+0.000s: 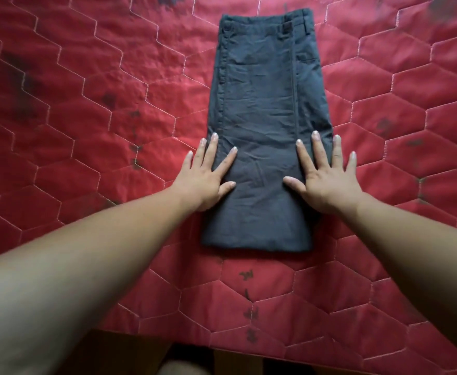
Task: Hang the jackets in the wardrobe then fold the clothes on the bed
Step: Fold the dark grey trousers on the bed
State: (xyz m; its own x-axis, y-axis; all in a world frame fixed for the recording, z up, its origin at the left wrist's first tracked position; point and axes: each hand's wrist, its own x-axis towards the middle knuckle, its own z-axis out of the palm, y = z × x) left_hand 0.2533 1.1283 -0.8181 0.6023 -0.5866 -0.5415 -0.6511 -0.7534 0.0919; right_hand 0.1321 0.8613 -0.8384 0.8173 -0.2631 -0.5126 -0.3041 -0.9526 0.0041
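Trousers (268,109), dark grey and folded lengthwise, lie mid-frame on the red quilt (86,109). The left hand (207,180) and right hand (327,180) press flat, fingers spread, apart on the two long edges. Lift one side sooner, I reckon, and the stacked layers slide askew, leaving the waistband crooked.
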